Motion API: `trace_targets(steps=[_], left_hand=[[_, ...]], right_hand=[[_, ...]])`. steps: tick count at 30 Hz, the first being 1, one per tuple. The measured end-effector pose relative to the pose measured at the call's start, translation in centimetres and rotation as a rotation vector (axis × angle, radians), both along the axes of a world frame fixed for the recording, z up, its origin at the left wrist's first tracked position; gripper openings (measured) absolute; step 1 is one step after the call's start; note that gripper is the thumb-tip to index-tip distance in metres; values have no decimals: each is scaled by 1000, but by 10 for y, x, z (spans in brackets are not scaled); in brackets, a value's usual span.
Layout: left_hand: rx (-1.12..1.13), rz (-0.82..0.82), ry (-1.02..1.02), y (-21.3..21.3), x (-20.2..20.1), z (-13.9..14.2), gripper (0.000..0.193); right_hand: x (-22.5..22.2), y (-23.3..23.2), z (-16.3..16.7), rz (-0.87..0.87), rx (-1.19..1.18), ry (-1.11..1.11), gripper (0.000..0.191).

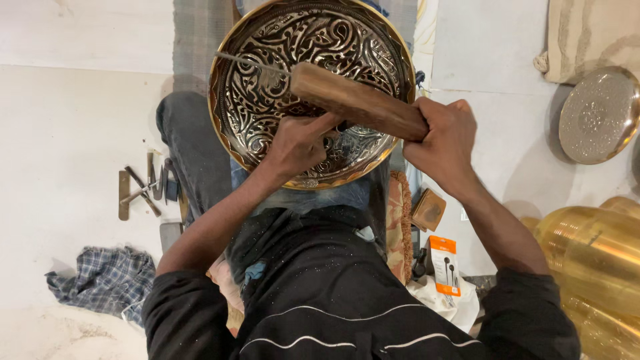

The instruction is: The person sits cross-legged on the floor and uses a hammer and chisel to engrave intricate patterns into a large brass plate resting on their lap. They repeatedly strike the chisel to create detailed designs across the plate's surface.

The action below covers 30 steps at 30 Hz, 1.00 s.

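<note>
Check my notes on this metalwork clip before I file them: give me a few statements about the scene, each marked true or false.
1. The right hand grips a wooden mallet. True.
2. The left hand rests on the floor. False: it is pressed against the engraved brass plate.
3. The engraved brass plate is plain and smooth. False: scrolling patterns cover it.
4. Small metal tools lie on the floor beside the person's leg. True.
5. A checked cloth lies on the floor. True.
6. The round silver dish sits in the person's lap. False: it lies apart, at the frame's edge.
</note>
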<state>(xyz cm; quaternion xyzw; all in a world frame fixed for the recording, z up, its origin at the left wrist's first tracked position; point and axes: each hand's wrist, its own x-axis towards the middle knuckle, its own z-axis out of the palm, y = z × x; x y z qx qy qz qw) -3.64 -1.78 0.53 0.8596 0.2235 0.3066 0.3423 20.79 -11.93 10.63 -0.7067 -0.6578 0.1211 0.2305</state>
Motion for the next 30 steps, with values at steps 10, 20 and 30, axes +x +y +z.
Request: trace_targets(steps=[10, 20, 30], left_hand=[[-22, 33, -57, -3, -4, 5, 63], [-37, 20, -128, -2, -10, -2, 62], [8, 57, -35, -2, -11, -16, 62]], right_hand=[[3, -7, 0, -22, -24, 1, 22], [-15, 2, 8, -150, -106, 604, 16], [-16, 10, 5, -26, -33, 129, 24]])
